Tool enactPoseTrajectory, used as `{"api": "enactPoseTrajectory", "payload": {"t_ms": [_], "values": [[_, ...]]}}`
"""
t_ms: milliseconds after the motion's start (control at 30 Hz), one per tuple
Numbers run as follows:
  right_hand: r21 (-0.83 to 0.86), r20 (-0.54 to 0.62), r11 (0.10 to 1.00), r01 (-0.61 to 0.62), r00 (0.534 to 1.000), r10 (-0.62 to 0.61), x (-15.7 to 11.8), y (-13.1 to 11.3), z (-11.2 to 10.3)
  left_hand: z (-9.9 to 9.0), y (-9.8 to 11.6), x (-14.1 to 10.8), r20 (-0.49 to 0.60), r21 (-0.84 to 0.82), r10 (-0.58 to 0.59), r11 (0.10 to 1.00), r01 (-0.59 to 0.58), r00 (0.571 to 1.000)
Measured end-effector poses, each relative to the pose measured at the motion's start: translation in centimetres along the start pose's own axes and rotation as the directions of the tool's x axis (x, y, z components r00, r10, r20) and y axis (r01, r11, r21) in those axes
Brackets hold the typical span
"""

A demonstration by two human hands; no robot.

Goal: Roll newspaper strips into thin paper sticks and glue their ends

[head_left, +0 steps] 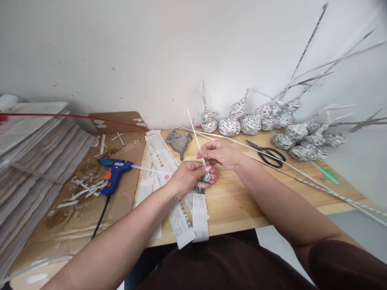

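Note:
A small woven paper piece [206,176] sits in my left hand [193,175], whose fingers are wrapped round it. From its top a thin white paper stick [193,129] rises, leaning left. My right hand [219,154] pinches the stick's lower part between thumb and fingers, just above my left hand. Below the hands, printed newspaper strips [178,221] lie on the wooden table [236,209], reaching its front edge. A grey cloth [179,141] lies behind my left hand.
Black scissors [270,156] and long paper sticks [302,174] lie at the right. Several woven gourd shapes [229,125] stand along the wall. At the left are a blue glue gun [115,177], paper scraps [87,189] and a tall paper stack [36,157].

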State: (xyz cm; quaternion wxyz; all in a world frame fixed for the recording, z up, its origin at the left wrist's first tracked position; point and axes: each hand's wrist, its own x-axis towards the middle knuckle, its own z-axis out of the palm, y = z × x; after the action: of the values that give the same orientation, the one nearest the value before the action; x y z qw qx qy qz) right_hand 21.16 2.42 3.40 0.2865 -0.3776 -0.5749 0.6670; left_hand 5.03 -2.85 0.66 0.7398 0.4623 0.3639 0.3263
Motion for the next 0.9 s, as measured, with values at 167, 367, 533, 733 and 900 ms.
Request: {"api": "enactPoseTrajectory", "payload": {"t_ms": [167,367,533,733,900], "values": [[-0.026,0.059,0.999,-0.046,0.997,0.047,-0.21,-0.30,0.26,-0.03,-0.18,0.05,0.005,-0.006,0.009,1.000,-0.009,1.000],[-0.002,-0.008,1.000,0.002,1.000,-0.002,-0.12,-0.31,0.10,0.01,-0.19,0.03,0.006,0.027,-0.011,1.000,0.011,1.000],[-0.033,0.026,0.999,-0.013,1.000,0.014,-0.21,-0.57,0.08,0.12,-0.22,-0.06,0.003,0.029,-0.006,1.000,0.006,1.000],[0.004,0.021,1.000,-0.008,1.000,0.008,-0.02,-0.23,-0.15,0.24,-0.30,-0.09,0.000,0.011,-0.018,1.000,0.018,1.000],[0.029,0.024,0.999,-0.014,1.000,0.013,0.06,-0.13,-0.12,0.33,-0.13,-0.15,0.007,0.009,-0.004,1.000,0.004,1.000]]}}
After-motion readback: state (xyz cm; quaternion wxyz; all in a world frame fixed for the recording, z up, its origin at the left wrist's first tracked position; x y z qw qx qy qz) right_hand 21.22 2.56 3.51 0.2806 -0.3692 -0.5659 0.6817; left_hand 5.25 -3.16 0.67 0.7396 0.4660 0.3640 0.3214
